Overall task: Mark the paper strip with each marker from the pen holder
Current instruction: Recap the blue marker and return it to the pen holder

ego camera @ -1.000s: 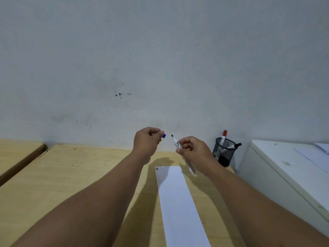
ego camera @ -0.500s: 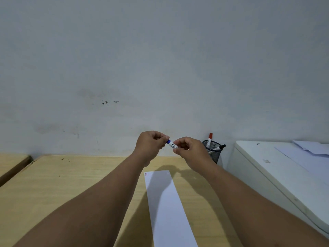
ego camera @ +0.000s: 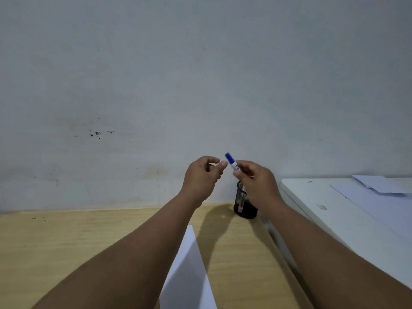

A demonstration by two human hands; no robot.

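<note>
Right hand: pinching capped blue marker, raised above mesh pen holder. Left hand: loosely curled, apparently empty, fingertips beside cap. Paper strip: flat on wooden desk.

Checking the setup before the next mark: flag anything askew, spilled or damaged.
Nothing spilled or broken. The paper strip lies slanted on the wooden table, and dark specks spot the wall.
</note>
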